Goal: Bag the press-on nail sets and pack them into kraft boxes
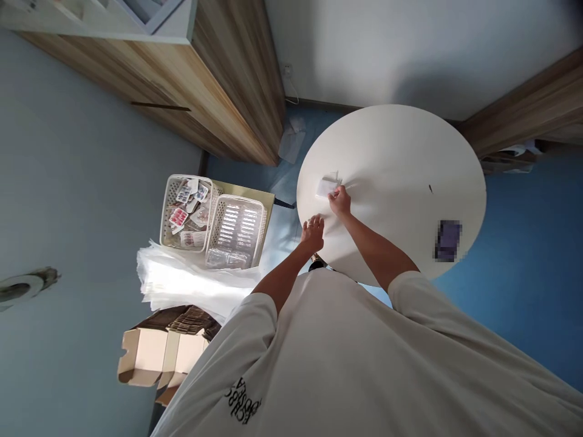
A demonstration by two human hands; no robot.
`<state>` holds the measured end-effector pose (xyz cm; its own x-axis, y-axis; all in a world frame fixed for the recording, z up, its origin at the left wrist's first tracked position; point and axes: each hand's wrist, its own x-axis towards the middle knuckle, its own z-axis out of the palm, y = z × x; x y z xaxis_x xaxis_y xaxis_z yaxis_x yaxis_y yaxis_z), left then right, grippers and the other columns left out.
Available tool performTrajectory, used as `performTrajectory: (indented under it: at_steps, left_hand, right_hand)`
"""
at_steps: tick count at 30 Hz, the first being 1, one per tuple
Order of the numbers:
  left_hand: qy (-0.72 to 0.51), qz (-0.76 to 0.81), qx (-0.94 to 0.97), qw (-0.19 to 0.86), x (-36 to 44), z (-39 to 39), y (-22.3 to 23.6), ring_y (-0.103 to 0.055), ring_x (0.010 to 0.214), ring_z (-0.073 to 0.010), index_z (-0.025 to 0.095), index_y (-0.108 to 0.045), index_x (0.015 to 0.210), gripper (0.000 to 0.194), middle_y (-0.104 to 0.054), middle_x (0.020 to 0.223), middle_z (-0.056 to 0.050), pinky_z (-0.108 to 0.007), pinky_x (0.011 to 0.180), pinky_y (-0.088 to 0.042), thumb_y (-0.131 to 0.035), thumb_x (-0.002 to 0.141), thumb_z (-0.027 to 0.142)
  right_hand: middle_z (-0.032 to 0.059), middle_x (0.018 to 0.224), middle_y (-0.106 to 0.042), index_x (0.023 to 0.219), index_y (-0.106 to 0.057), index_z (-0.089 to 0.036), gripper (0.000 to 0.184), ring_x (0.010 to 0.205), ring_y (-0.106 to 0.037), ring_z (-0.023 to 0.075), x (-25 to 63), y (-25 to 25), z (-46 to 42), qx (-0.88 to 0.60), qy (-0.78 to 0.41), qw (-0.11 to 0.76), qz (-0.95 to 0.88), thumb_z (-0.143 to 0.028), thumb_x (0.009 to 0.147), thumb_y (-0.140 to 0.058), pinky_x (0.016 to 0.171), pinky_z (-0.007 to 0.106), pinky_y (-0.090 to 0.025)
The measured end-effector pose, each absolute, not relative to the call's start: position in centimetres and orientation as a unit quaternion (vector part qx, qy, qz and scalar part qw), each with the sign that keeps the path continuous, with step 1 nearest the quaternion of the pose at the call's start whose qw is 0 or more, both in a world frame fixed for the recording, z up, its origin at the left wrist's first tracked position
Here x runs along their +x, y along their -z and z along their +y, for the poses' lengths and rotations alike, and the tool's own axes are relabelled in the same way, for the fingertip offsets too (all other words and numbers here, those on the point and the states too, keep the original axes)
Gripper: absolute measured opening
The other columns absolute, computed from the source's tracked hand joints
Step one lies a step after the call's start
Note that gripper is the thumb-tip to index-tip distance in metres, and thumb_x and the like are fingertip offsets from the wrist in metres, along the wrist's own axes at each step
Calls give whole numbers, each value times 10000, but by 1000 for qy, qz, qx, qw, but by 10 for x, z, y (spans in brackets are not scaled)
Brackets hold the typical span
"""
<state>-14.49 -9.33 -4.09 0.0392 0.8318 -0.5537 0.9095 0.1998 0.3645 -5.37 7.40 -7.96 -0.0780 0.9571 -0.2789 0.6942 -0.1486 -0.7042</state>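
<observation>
A small white packet (326,187) lies on the left part of the round white table (401,145). Its exact kind is too small to make out. My right hand (340,201) has its fingers closed at the packet's right edge, gripping it. Some thin, pale, see-through material shows just beyond the packet. My left hand (313,233) lies at the table's near left edge, apart from the packet, with its fingers stretched out and a ring on one of them.
A dark phone-like object (449,240), blurred, and a tiny dark item (430,189) lie on the table's right side. Left of me stand a white basket of small printed packs (164,209) and another of clear plastic cases (263,227). White sheets (182,276) and cardboard boxes (150,355) are nearer.
</observation>
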Motion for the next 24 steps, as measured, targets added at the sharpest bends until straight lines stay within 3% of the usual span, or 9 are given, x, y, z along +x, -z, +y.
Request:
performTrajectory:
  at_steps: [9,16,24]
  left_hand:
    - [75,674,642,357,-146,-90,47,-118,1687,-355,141,-268,1717,983,-132,1817,-174,-587,1346,-174,-628,803,140]
    - [66,673,639,366,-149,-85,38,-141,1682,-359,167,-287,1708,944,-150,1815,-168,-603,1328,-206,-605,819,137]
    - [58,689,625,361,-127,-113,22,-220,1665,-343,204,-340,1678,826,-227,1798,-173,-587,1312,-250,-562,885,138]
  right_hand:
    - [66,935,-693,1104,-612,-212,205,937,-658,256,-69,82,83,-649,-365,146,-651,-263,906,-589,987,424,-526]
    - [150,1207,-705,1134,-649,-177,256,969,-677,243,-37,59,63,-634,-380,162,-654,-238,922,-519,996,396,-543]
    - [112,1138,-734,1006,-684,-217,185,1000,-679,253,33,40,22,-631,-395,120,-657,-236,899,-534,1019,419,-545]
